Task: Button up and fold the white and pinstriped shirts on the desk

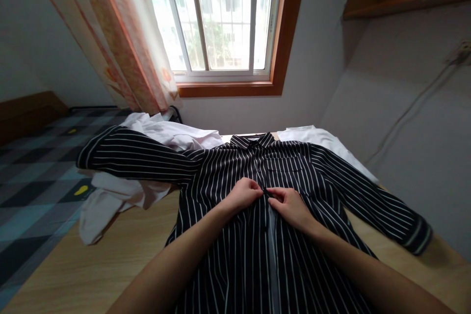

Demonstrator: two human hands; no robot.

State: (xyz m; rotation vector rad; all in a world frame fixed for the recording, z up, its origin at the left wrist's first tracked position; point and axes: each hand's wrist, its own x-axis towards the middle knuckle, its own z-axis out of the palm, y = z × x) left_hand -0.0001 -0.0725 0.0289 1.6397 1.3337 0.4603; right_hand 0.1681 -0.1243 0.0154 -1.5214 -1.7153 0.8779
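A black shirt with white stripes [224,171] lies front up on the wooden table, its collar toward the window and its sleeves spread to both sides. At the middle of its front opening, my left hand [245,193] pinches one edge of the placket. Close beside it, my right hand [290,205] pinches the other edge, fingertips nearly touching the left ones. Above the hands the front lies together; below them it parts in a narrow gap. Any button between the fingers is too small or hidden to make out.
White garments [176,132] lie under and behind the left sleeve, and another white cloth [316,140] is behind the right shoulder. The wooden table [84,270] adjoins a checked bed [40,181] at left. A curtain [121,34] hangs by the window; a cable [408,113] runs along the right wall.
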